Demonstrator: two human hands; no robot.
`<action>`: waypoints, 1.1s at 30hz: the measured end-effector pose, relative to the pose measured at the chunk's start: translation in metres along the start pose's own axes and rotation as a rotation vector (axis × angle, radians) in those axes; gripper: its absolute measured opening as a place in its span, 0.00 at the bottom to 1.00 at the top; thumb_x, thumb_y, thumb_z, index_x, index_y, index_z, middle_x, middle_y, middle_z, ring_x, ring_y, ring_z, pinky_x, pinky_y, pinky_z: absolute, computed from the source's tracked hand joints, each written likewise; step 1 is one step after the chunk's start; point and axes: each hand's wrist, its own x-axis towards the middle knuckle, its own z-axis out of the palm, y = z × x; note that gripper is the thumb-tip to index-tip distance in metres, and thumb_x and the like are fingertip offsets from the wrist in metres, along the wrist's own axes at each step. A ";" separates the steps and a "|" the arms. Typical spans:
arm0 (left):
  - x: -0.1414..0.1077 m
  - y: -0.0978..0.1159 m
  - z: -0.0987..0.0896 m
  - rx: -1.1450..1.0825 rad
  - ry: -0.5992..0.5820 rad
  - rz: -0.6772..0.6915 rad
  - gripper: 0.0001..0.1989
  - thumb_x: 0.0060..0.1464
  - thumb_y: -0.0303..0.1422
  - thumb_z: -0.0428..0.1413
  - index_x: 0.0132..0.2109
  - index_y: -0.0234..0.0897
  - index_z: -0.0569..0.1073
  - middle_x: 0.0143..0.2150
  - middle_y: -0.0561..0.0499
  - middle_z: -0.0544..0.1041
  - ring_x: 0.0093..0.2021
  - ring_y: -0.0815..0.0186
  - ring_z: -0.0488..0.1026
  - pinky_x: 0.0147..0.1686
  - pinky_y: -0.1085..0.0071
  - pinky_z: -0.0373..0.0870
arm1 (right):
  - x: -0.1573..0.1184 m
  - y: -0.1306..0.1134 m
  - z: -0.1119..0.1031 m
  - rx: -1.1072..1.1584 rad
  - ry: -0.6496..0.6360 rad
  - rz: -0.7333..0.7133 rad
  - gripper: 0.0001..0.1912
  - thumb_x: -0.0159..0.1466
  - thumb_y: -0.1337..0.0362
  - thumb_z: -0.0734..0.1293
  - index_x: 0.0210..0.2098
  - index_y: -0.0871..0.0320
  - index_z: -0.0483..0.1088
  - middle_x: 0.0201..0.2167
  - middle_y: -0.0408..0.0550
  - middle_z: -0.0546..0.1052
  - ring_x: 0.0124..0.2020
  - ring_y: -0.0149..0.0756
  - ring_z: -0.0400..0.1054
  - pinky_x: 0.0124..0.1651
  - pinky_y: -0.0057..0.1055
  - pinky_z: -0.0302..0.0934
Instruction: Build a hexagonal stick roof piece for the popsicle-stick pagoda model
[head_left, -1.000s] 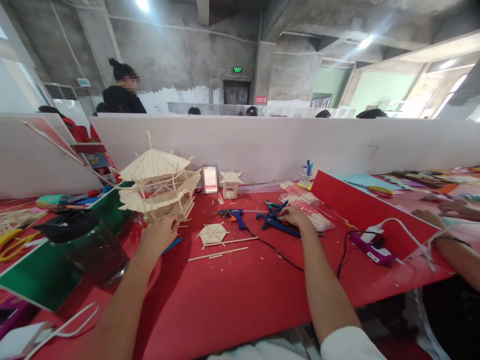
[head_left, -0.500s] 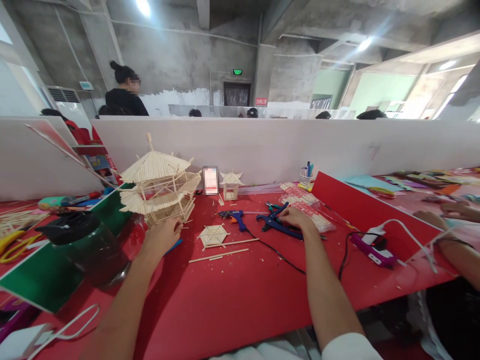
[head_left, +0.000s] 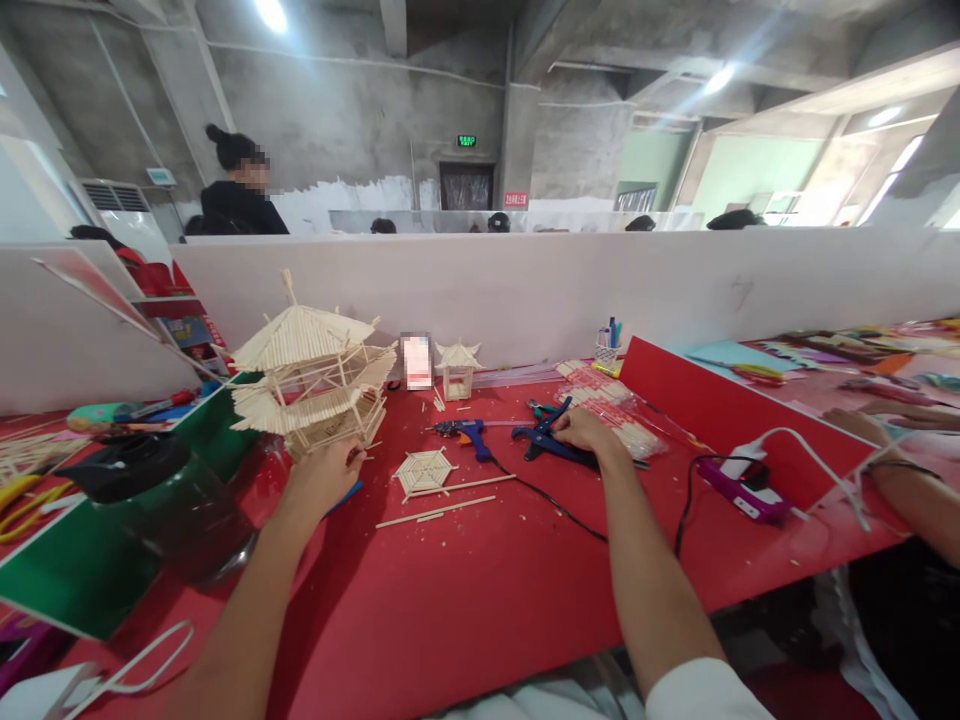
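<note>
My left hand (head_left: 324,482) is closed at the foot of a two-tiered pagoda model (head_left: 307,375) built of thin wooden sticks. Whatever its curled fingers hold is hidden from me. On the right, my right hand (head_left: 592,432) has its fingers bent around the handle of a dark blue hand cutter (head_left: 541,442) lying on the table. Between my hands rest a blue glue gun (head_left: 474,438), a hexagonal web-like stick panel (head_left: 422,472) and a few loose sticks (head_left: 442,510). Behind them stands a small stick pavilion (head_left: 457,372).
A dark water bottle (head_left: 161,505) and a green divider (head_left: 82,570) flank the left side. Bagged sticks (head_left: 615,410), a red divider (head_left: 742,425) and a purple power strip (head_left: 742,492) lie rightward. The gun's black cord (head_left: 559,510) crosses the red table. Another person's arm (head_left: 911,500) is far right.
The whole view has shifted slightly, with things a little further left. My right hand has moved slightly left along the cutter; my left hand stays by the pagoda model.
</note>
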 end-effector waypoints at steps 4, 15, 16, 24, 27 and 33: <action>0.002 -0.002 0.002 -0.016 -0.005 0.006 0.13 0.61 0.34 0.48 0.46 0.40 0.76 0.46 0.43 0.81 0.47 0.52 0.77 0.41 0.64 0.69 | -0.001 -0.003 -0.002 -0.004 0.031 -0.001 0.10 0.53 0.70 0.68 0.35 0.57 0.80 0.24 0.43 0.79 0.28 0.33 0.72 0.32 0.23 0.60; 0.001 -0.001 0.002 -0.021 -0.030 0.011 0.15 0.62 0.35 0.48 0.48 0.40 0.76 0.48 0.42 0.80 0.50 0.51 0.76 0.42 0.64 0.69 | -0.017 -0.015 -0.009 -0.104 -0.078 -0.078 0.17 0.51 0.65 0.76 0.40 0.56 0.74 0.36 0.44 0.80 0.33 0.33 0.72 0.32 0.24 0.59; 0.001 -0.001 0.002 -0.022 -0.031 0.011 0.15 0.62 0.35 0.48 0.48 0.39 0.76 0.48 0.42 0.80 0.50 0.51 0.76 0.42 0.63 0.69 | -0.017 -0.017 -0.008 -0.126 -0.090 -0.077 0.18 0.49 0.65 0.77 0.40 0.55 0.74 0.37 0.44 0.79 0.34 0.33 0.71 0.32 0.24 0.59; 0.003 -0.002 0.004 -0.027 -0.026 0.025 0.14 0.61 0.36 0.48 0.47 0.41 0.76 0.47 0.43 0.81 0.47 0.52 0.76 0.41 0.64 0.69 | -0.015 -0.030 -0.002 -0.279 -0.130 -0.026 0.09 0.49 0.66 0.76 0.31 0.55 0.77 0.31 0.43 0.79 0.33 0.35 0.73 0.30 0.25 0.56; 0.004 -0.003 0.005 -0.025 -0.023 0.029 0.14 0.61 0.36 0.48 0.46 0.41 0.76 0.46 0.43 0.81 0.47 0.52 0.76 0.41 0.64 0.69 | -0.017 -0.035 -0.003 -0.303 -0.102 -0.033 0.06 0.51 0.66 0.75 0.29 0.57 0.76 0.29 0.45 0.79 0.31 0.36 0.73 0.29 0.26 0.56; 0.005 -0.003 0.004 -0.021 -0.029 0.033 0.15 0.61 0.36 0.47 0.47 0.41 0.76 0.45 0.43 0.81 0.47 0.51 0.76 0.42 0.63 0.69 | -0.023 -0.042 -0.010 -0.292 0.111 -0.137 0.12 0.66 0.58 0.66 0.41 0.60 0.74 0.43 0.55 0.79 0.43 0.41 0.73 0.40 0.28 0.59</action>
